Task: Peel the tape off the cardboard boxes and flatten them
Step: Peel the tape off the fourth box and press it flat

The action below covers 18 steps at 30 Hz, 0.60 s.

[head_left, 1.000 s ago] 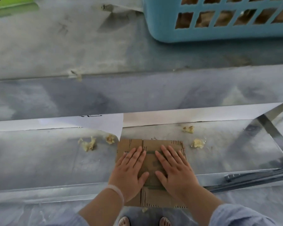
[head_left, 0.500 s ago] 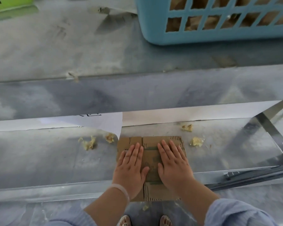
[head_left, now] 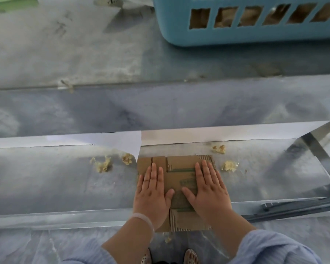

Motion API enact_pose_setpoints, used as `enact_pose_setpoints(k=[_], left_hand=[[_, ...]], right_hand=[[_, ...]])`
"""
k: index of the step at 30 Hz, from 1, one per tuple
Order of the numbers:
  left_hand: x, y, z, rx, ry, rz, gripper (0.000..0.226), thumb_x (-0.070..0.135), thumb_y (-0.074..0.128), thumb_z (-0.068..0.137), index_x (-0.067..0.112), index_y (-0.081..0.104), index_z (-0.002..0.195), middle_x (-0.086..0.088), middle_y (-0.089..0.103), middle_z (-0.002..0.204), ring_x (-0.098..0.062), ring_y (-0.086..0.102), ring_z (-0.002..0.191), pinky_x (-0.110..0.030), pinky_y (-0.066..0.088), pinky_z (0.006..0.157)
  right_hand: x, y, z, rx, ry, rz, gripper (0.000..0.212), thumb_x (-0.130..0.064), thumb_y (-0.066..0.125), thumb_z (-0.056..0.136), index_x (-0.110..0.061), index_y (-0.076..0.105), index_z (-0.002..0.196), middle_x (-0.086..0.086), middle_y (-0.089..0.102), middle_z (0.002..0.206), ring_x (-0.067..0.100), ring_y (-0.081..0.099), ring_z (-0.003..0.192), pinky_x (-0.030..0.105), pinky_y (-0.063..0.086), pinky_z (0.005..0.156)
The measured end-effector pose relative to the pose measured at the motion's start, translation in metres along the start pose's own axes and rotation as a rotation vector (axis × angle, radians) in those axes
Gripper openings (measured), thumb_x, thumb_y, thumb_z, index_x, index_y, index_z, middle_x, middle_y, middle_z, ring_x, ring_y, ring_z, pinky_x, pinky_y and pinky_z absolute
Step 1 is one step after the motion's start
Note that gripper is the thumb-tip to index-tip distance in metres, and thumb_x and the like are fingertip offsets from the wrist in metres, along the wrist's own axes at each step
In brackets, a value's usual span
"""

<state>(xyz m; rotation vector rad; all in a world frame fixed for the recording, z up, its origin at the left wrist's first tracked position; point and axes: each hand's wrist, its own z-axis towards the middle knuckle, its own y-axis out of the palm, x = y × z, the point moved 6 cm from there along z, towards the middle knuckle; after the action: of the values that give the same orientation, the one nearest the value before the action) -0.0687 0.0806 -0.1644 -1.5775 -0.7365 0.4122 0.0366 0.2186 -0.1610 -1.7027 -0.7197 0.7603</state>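
A flattened brown cardboard box (head_left: 180,168) lies on the lower metal shelf (head_left: 46,183), its near end hanging over the shelf's front edge. My left hand (head_left: 152,193) presses flat on its left half with straight fingers. My right hand (head_left: 210,191) presses flat on its right half the same way. The thumbs point toward each other over the box's middle. Crumpled balls of peeled tape (head_left: 102,164) lie on the shelf to the left, and more tape balls (head_left: 229,165) lie to the right.
A blue plastic basket (head_left: 255,38) holding brown cardboard stands on the upper metal tabletop (head_left: 74,50) at the back right. A green object (head_left: 10,2) sits at the far left corner. A metal brace (head_left: 316,157) crosses the shelf's right end. My feet (head_left: 168,257) show below.
Both hands have slid apart on the cardboard, the left to the left and the right to the right, still pressing flat. The box stays in place.
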Motion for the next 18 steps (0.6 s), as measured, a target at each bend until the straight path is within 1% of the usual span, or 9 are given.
enact_pose_setpoints(k=[3, 5, 6, 9, 11, 12, 14, 16, 18], left_hand=[[-0.002, -0.007, 0.001, 0.032, 0.020, 0.023, 0.085, 0.059, -0.020, 0.087, 0.009, 0.003, 0.151, -0.010, -0.003, 0.160, -0.022, -0.001, 0.147, -0.037, -0.003, 0.117], [-0.003, -0.001, 0.000, -0.057, 0.039, 0.028, 0.092, 0.064, -0.035, 0.072, 0.014, -0.019, 0.148, -0.004, -0.027, 0.155, -0.018, -0.022, 0.144, -0.036, -0.014, 0.117], [-0.004, 0.000, 0.000, -0.083, 0.030, 0.015, 0.091, 0.066, -0.033, 0.070, 0.016, -0.024, 0.146, -0.002, -0.032, 0.153, -0.016, -0.027, 0.142, -0.036, -0.017, 0.116], [-0.008, -0.001, 0.005, -0.136, 0.014, -0.014, 0.078, 0.064, 0.006, 0.091, 0.020, -0.020, 0.149, 0.003, -0.031, 0.154, -0.010, -0.029, 0.140, -0.034, -0.018, 0.115], [-0.013, -0.010, 0.004, -0.175, 0.034, -0.091, 0.081, 0.061, 0.031, 0.094, 0.025, -0.013, 0.151, 0.009, -0.027, 0.155, -0.004, -0.026, 0.139, -0.029, -0.018, 0.114], [-0.018, -0.013, 0.003, -0.185, 0.043, -0.122, 0.082, 0.061, 0.037, 0.093, 0.027, -0.009, 0.152, 0.011, -0.026, 0.155, -0.003, -0.024, 0.140, -0.027, -0.016, 0.114], [-0.027, -0.021, -0.003, -0.178, -0.001, -0.186, 0.083, 0.065, 0.045, 0.088, 0.036, 0.000, 0.152, 0.012, -0.023, 0.156, -0.009, -0.019, 0.144, -0.032, -0.005, 0.116], [-0.034, -0.026, -0.014, -0.142, -0.133, -0.235, 0.082, 0.070, 0.047, 0.083, 0.045, 0.006, 0.149, 0.006, -0.017, 0.159, -0.020, -0.012, 0.147, -0.041, 0.005, 0.118], [-0.035, -0.026, -0.029, -0.102, -0.262, -0.272, 0.080, 0.073, 0.048, 0.081, 0.047, 0.011, 0.148, 0.000, -0.004, 0.160, -0.027, -0.004, 0.146, -0.044, 0.008, 0.118]], right_hand=[[0.005, 0.001, 0.000, -0.062, 0.008, -0.010, 0.098, -0.077, -0.019, 0.068, -0.017, -0.033, 0.143, 0.000, -0.034, 0.154, 0.015, -0.031, 0.142, 0.036, -0.021, 0.112], [0.005, 0.003, 0.001, -0.090, -0.002, 0.002, 0.098, -0.077, -0.019, 0.067, -0.017, -0.034, 0.142, 0.000, -0.034, 0.154, 0.015, -0.032, 0.141, 0.036, -0.022, 0.112], [0.004, 0.003, 0.002, -0.101, -0.008, 0.005, 0.098, -0.077, -0.020, 0.065, -0.017, -0.034, 0.141, 0.000, -0.034, 0.154, 0.015, -0.032, 0.141, 0.037, -0.023, 0.111], [0.007, 0.000, 0.003, -0.134, -0.039, 0.012, 0.104, -0.079, -0.028, 0.055, -0.017, -0.035, 0.139, -0.001, -0.034, 0.154, 0.014, -0.031, 0.141, 0.036, -0.022, 0.114], [0.012, -0.004, 0.003, -0.159, -0.079, 0.011, 0.112, -0.083, -0.034, 0.048, -0.019, -0.034, 0.140, -0.003, -0.032, 0.155, 0.011, -0.030, 0.141, 0.037, -0.018, 0.117], [0.015, -0.007, 0.002, -0.172, -0.088, 0.013, 0.114, -0.086, -0.031, 0.049, -0.021, -0.032, 0.142, -0.004, -0.031, 0.155, 0.010, -0.030, 0.141, 0.037, -0.016, 0.118], [0.023, -0.012, -0.002, -0.192, -0.059, 0.011, 0.104, -0.087, -0.008, 0.069, -0.021, -0.026, 0.148, -0.002, -0.028, 0.157, 0.012, -0.026, 0.144, 0.038, -0.014, 0.119], [0.027, -0.016, -0.011, -0.190, 0.006, 0.046, 0.091, -0.074, 0.019, 0.088, -0.020, -0.021, 0.150, 0.002, -0.025, 0.158, 0.017, -0.020, 0.146, 0.037, -0.012, 0.119], [0.026, -0.017, -0.022, -0.155, 0.030, 0.152, 0.088, -0.066, 0.033, 0.092, -0.025, -0.017, 0.151, 0.003, -0.022, 0.159, 0.021, -0.016, 0.147, 0.036, -0.011, 0.119]])
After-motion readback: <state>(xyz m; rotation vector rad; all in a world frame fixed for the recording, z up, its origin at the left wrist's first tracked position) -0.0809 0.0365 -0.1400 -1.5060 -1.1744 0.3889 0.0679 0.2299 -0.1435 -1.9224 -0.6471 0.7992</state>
